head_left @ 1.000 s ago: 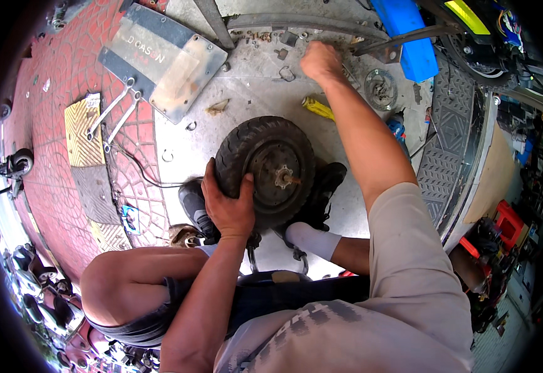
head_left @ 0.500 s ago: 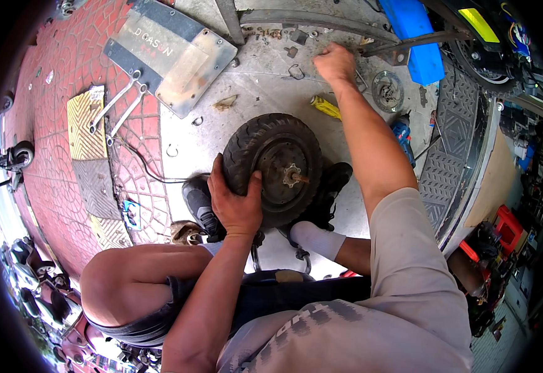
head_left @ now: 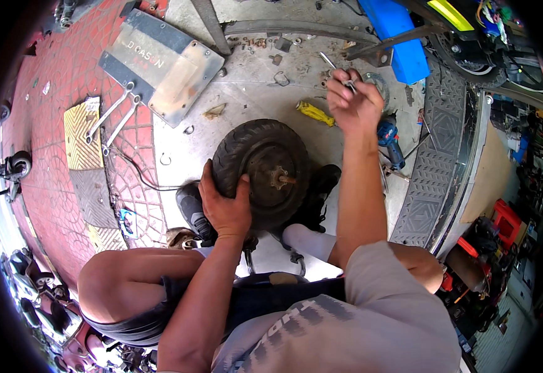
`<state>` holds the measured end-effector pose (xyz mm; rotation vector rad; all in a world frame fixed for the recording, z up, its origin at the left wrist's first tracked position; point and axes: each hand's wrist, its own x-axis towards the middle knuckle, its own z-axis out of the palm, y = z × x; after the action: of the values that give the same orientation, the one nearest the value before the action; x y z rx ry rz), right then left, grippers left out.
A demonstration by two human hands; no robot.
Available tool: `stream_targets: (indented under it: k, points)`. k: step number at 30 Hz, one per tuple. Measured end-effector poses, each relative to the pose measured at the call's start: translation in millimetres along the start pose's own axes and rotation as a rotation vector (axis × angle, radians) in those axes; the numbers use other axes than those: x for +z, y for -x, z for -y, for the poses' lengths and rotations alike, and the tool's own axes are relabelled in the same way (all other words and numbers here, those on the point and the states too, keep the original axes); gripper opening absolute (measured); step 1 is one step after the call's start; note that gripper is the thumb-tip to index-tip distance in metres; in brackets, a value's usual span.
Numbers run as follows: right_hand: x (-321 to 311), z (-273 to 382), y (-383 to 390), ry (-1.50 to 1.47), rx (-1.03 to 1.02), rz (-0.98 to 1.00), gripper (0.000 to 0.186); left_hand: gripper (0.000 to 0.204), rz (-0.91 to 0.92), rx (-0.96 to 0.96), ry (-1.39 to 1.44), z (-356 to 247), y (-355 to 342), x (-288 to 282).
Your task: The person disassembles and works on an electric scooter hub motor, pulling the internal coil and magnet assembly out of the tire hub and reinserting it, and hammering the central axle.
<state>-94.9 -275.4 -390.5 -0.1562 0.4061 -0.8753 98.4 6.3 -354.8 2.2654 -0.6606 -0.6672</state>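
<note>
My left hand (head_left: 225, 205) grips the left side of a black tyred wheel (head_left: 234, 149), whose round dark hub has a central toothed fitting with a short axle sticking out. The wheel is between my shoes. Up and to the right, my right hand (head_left: 357, 102) is raised with curled fingers round a thin silver metal tool (head_left: 329, 61), its exact kind unclear. A yellow-handled tool (head_left: 315, 114) lies just left of that hand, a blue power tool (head_left: 392, 143) lies below it to the right, and a round disc (head_left: 378, 81) is partly hidden behind it.
A metal plate (head_left: 153, 74), two wrenches (head_left: 113, 127), a ribbed mat (head_left: 79, 133) and a cable lie left. At the back are small hardware (head_left: 259, 42), a steel frame (head_left: 296, 30) and a blue plastic piece (head_left: 402, 59). A vehicle wheel (head_left: 470, 59) stands upper right; red items (head_left: 504, 224) sit right.
My right hand has come down and towards me from the floor at the back, turning upward, and now a thin metal tool shows in it. My left hand stays on the wheel.
</note>
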Motion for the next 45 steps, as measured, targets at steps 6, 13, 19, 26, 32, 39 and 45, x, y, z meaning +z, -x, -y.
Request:
stream_targets:
  k: [6, 13, 19, 26, 32, 39, 45]
  points:
    - [2.8, -22.8, 10.5, -0.085, 0.066, 0.008, 0.021, 0.085, 0.013, -0.013, -0.018, -0.9, -1.4, 0.1]
    - [-31.1, -5.6, -38.8, 1.145, -0.012, -0.681, 0.036, 0.086, 0.026, -0.007, -0.006, -0.6, -0.7, 1.4]
    - [-24.0, -16.6, -82.7, 2.213, 0.028, -0.674, 0.049, 0.085, 0.017, -0.007, -0.014, -1.0, -0.2, -1.4]
    - [-31.7, -14.0, -109.6, 2.426, 0.316, -0.607, 0.055, 0.088, 0.033, -0.007, 0.025, 3.3, 0.1, 1.0]
    - [-48.6, -4.7, -126.0, 2.475, 0.396, -0.498, 0.045, 0.087, 0.029, 0.014, 0.012, 4.4, 0.3, 1.9]
    - [-72.0, 7.1, -108.1, 1.338, 0.202, -0.669, 0.036, 0.083, 0.023, 0.004, 0.036, 1.6, -0.7, 0.9]
    - [-36.0, 18.7, -59.7, 0.538, 0.092, -0.333, 0.036, 0.084, 0.015, 0.012, 0.019, -0.5, 0.1, -0.7]
